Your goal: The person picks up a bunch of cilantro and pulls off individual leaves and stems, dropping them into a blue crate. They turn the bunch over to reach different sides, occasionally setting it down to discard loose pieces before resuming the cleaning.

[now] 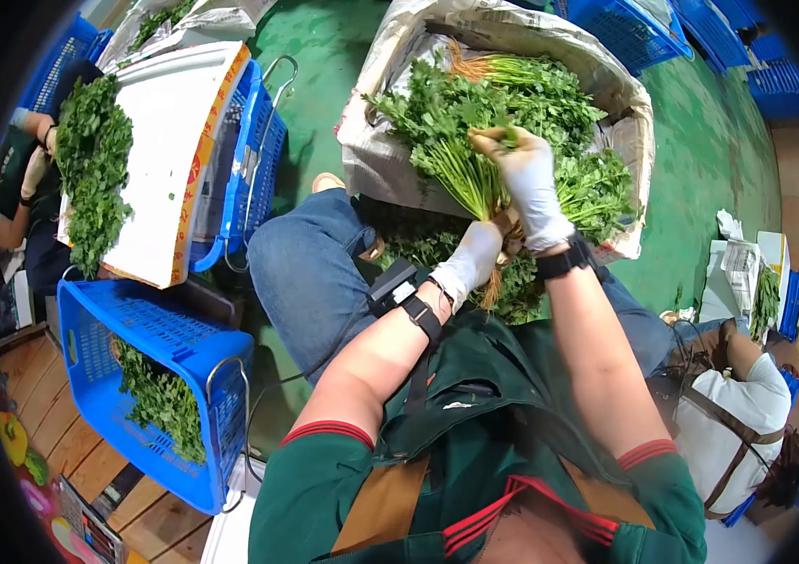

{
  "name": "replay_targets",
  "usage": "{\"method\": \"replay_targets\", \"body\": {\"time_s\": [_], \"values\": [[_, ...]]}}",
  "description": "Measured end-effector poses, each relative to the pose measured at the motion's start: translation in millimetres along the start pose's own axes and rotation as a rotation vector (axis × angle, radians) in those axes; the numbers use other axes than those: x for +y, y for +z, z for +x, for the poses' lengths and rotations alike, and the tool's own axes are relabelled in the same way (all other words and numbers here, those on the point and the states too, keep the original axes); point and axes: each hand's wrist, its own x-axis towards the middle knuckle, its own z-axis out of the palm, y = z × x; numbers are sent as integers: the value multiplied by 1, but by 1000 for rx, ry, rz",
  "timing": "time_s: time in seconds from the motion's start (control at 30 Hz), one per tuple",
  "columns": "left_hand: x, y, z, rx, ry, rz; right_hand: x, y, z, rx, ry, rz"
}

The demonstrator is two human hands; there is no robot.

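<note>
My left hand [474, 256], in a white glove, is closed round the lower stems of a bunch of leafy greens [463, 174], with brown roots hanging below it. Above and to the right, my right hand [526, 179], also gloved, has its fingers pinched together over the stems and leaves; a blurred bit of green shows at the fingertips. The bunch leans over the front edge of a large paper-lined box [390, 169]. More greens [550, 89] lie inside that box, some with orange-brown roots.
Leafy greens lie on a white board [160, 169] at the left, where another person's gloved hands [38, 169] show. A blue basket [150, 320] holds greens at the lower left. A person in white [733, 414] sits at the right. Greens lie below my hands.
</note>
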Motion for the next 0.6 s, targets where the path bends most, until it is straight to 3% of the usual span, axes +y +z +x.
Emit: {"method": "replay_targets", "body": {"time_s": [0.1, 0.13, 0.2, 0.27, 0.33, 0.4, 0.43, 0.47, 0.53, 0.6], "values": [[11, 8, -11, -31, -30, -50, -14, -24, -16, -120, 124, 387], [17, 10, -16, -12, -87, 10, -14, -31, -23, -117, 122, 387], [21, 10, -17, 9, -136, 72, -14, -42, -35, -240, 329, 428], [16, 4, -12, -87, -139, 33, -19, -43, -47, -187, 304, 295], [16, 6, -14, -147, -156, 48, -15, -46, -56, -252, 219, 20], [14, 12, -24, 71, -105, -364, -5, -41, -67, -322, -42, -347], [19, 11, -20, 149, -221, -659, -6, -42, -72, -274, -136, -412], [17, 5, -15, 150, -217, -658, -9, -45, -77, -227, -231, -481], [14, -3, -4, -115, -133, 137, -19, -48, -80, -65, -49, -245], [6, -9, 1, -148, -167, 39, -30, -49, -85, -36, -71, -264]]}}
